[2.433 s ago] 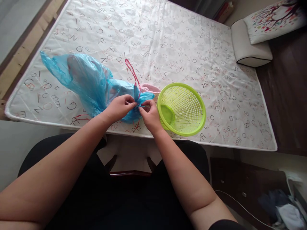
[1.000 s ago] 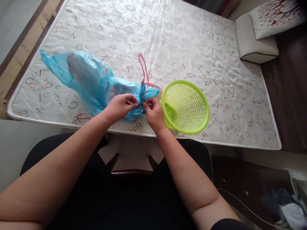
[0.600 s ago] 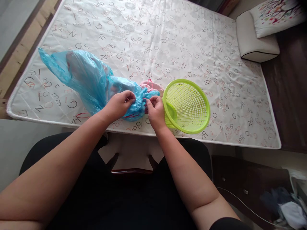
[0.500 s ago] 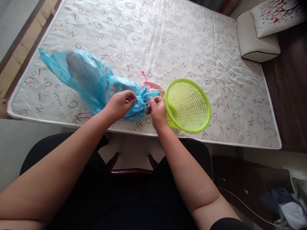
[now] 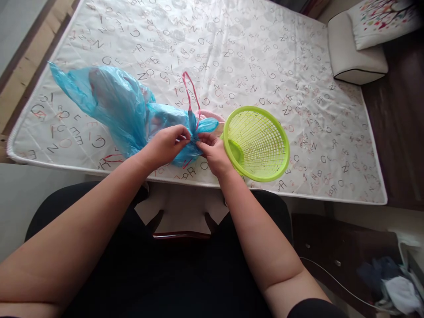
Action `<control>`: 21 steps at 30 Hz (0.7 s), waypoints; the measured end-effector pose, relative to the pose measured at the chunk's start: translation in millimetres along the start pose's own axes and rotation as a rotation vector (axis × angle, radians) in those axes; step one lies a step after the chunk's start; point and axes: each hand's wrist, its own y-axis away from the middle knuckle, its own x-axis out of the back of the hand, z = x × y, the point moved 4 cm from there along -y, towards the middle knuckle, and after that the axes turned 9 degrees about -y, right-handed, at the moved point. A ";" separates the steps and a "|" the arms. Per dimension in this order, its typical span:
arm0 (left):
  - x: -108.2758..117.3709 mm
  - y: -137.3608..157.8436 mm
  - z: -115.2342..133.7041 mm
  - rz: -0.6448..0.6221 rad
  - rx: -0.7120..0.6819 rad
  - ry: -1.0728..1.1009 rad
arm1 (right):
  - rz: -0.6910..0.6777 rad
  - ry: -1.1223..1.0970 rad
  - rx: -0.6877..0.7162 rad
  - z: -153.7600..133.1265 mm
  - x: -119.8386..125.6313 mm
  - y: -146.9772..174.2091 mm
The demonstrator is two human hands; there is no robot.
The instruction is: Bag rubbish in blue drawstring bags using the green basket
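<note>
A crinkled, translucent blue plastic bag (image 5: 167, 115) lies bunched on the mattress, its neck gathered between my hands. My left hand (image 5: 169, 143) pinches the gathered plastic with thumb and fingertips. From the right, my right hand (image 5: 215, 153) grips the same neck, the two sets of fingertips almost touching. A thin red drawstring loop (image 5: 184, 78) stands up from the neck. More blue plastic (image 5: 115, 95), filled with darker contents I cannot make out, spreads to the left. Part of a pink item (image 5: 210, 115) shows behind the neck.
A lime-green mesh basket (image 5: 287, 152) lies tipped on its side just right of my right hand. The letter-printed mattress (image 5: 318, 145) ends close in front of my lap. At the far right are a beige cushion block (image 5: 353, 55) and a tree-print pillow (image 5: 380, 22).
My right hand has shifted left, closer to my left hand, onto the bag's neck. The red drawstring now rises in a tall loop. The basket sits very slightly further left in view.
</note>
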 end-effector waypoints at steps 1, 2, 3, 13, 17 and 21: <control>-1.3 0.3 -0.4 -0.033 0.005 -0.006 | 0.008 -0.005 0.009 -0.3 -0.7 -0.1; -2.5 0.5 -0.5 -0.059 0.010 -0.013 | 0.014 -0.002 0.021 -0.7 -1.9 0.1; -3.3 0.5 -0.6 -0.074 0.019 -0.020 | 0.018 0.006 0.035 -1.2 -3.4 0.5; -4.7 -5.7 -7.3 -0.133 0.093 0.064 | -0.005 0.068 0.176 -1.0 -7.7 3.3; -3.1 -6.5 -11.2 -0.080 0.081 0.033 | -0.046 0.191 0.264 -2.0 -11.2 6.9; -2.9 -8.1 -12.0 -0.003 0.064 0.032 | -0.075 0.317 0.274 -1.7 -16.6 13.4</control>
